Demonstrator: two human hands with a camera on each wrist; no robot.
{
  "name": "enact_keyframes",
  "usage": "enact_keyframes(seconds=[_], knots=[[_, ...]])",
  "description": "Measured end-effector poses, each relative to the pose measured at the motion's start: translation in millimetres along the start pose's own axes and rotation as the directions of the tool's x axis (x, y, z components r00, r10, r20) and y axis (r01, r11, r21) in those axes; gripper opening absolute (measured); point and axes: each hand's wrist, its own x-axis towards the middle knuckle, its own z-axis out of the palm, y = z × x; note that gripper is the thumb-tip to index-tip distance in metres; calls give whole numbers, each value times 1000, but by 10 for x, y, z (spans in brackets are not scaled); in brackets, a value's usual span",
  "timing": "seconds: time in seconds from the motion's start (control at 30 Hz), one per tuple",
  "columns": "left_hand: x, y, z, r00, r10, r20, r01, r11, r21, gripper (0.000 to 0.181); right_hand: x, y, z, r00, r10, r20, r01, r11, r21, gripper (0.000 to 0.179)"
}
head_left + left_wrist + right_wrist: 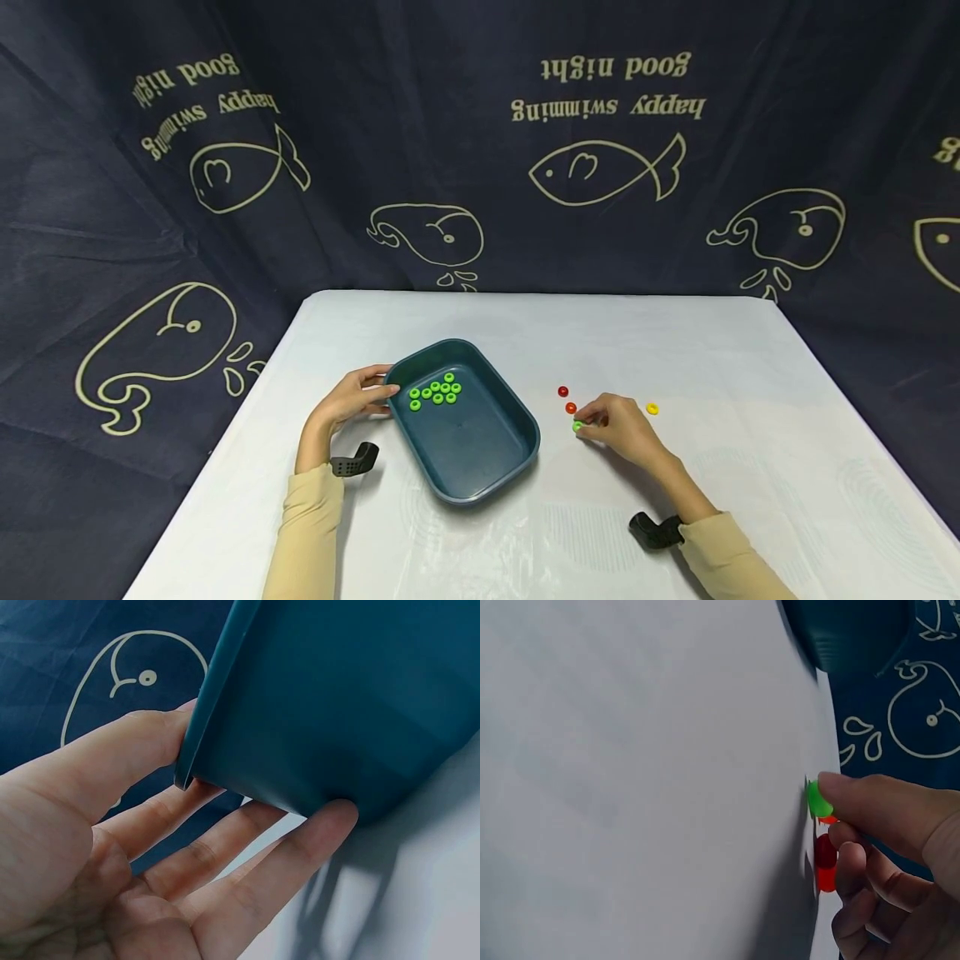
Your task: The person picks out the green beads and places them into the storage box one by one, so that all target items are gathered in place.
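My left hand grips the rim of a dark teal plastic bin at its left corner. In the left wrist view the thumb lies over the rim and the other fingers reach along the outer wall. Several small green rings lie in the far left part of the bin. To the right of the bin, my right hand pinches one green ring between thumb and forefinger, low over the table. In the right wrist view the thumb tip partly covers that green ring, with red pieces just beyond.
A dark red ring and an orange-red ring lie just beyond the right fingertips. Off to the right of the hand is a yellow ring. A white cloth covers the table, and a dark patterned curtain hangs behind.
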Motion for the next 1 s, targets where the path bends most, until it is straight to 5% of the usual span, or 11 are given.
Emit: enact_keyframes(seconds=[0.4, 0.67, 1.0], knots=[[-2, -6, 4, 1000, -9, -7, 9, 1000, 2, 61, -1, -28, 12, 1000, -11, -11, 11, 998, -60, 14], [-9, -4, 6, 1000, -2, -6, 2, 1000, 10, 60, 85, -80, -158, 999, 3, -47, -3, 1000, 3, 17], [-11, 9, 5, 1000, 11, 3, -11, 1000, 17, 62, 282, -226, -315, 996, -30, -89, 27, 999, -36, 18]])
